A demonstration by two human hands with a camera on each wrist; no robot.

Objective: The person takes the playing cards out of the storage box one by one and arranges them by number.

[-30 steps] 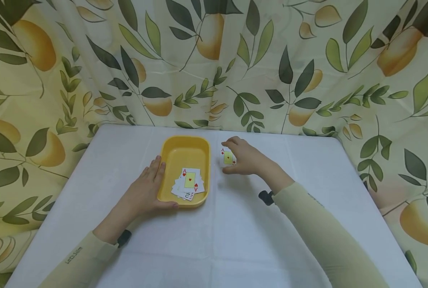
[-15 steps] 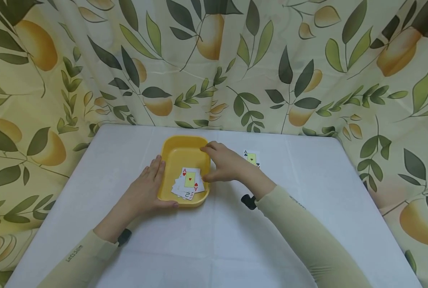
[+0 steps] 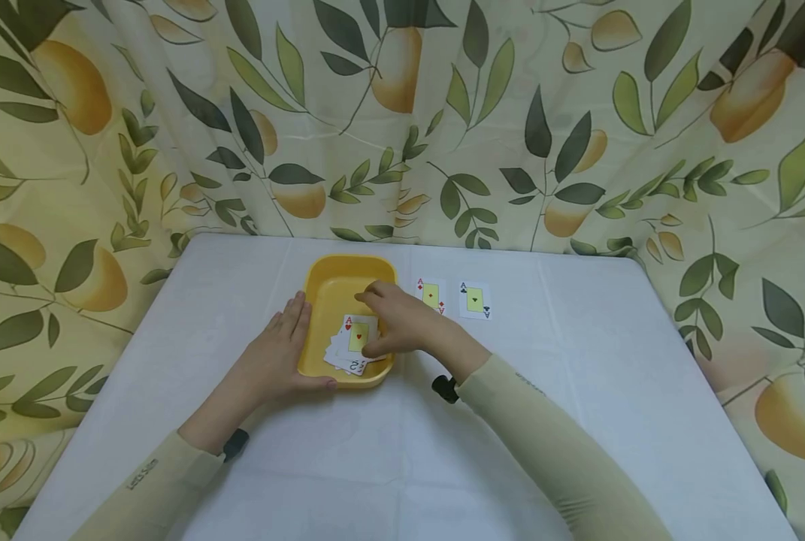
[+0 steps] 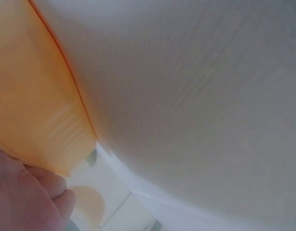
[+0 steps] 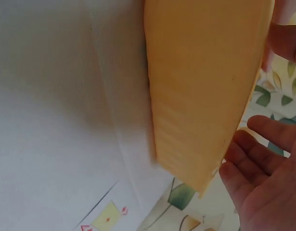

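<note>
A yellow tray (image 3: pixel 328 274) stands on the white table, also filling part of the left wrist view as an orange-yellow wall (image 4: pixel 37 91). My left hand (image 3: pixel 276 353) rests against the tray's left side, fingers extended along the rim and thumb at the near edge. Inside the tray lies a loose pile of playing cards, the ace of hearts (image 3: pixel 358 330) on top. Over the tray's right half is my right hand (image 3: pixel 398 319), fingers spread and thumb at the top card's edge. Its loosely curved fingers (image 5: pixel 263 163) show beside the tray wall (image 5: pixel 200 86) in the right wrist view.
To the tray's right, an ace of diamonds (image 3: pixel 431 291) lies face up, partly behind my right hand. Farther right lies an ace of clubs or spades (image 3: pixel 475 300). A fruit-patterned curtain (image 3: pixel 402 135) hangs behind the table (image 3: pixel 578 361).
My right hand has moved left from the ace of diamonds to above the tray, uncovering both aces on the table. My left hand and the tray have stayed put.
</note>
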